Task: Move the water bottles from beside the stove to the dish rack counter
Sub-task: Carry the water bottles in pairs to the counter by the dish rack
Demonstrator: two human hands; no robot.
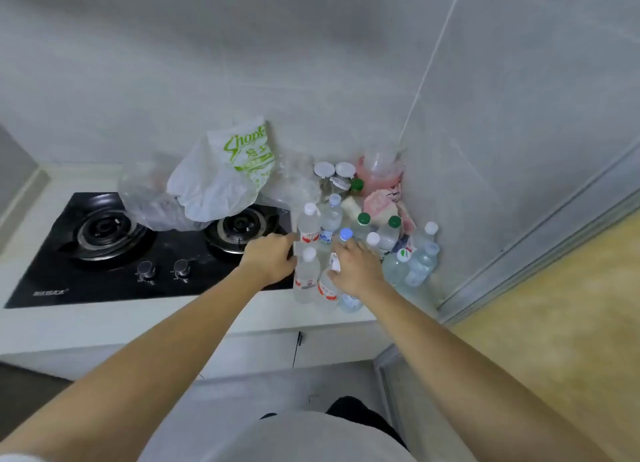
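Several clear plastic water bottles [394, 240] with white, blue and green caps crowd the counter corner right of the black gas stove [104, 253]. My left hand [270, 259] reaches in from the stove side. Its fingertips touch a white-capped, red-labelled bottle [309, 224], and its thumb lies beside the nearer white-capped bottle [306, 278]. My right hand [358, 269] lies over the front of the cluster with its fingers stretched toward a blue-capped bottle [346, 234]. It hides part of a red-labelled bottle [327, 290] and a blue-labelled one [350, 302]. Neither hand is closed round a bottle.
A white shopping bag [225, 181] and clear plastic bags drape over the back of the stove. Glass jars with white lids [334, 174], a pink container [379, 174] and pink packets fill the corner against the tiled wall. A sliding-door frame [519, 253] runs on the right.
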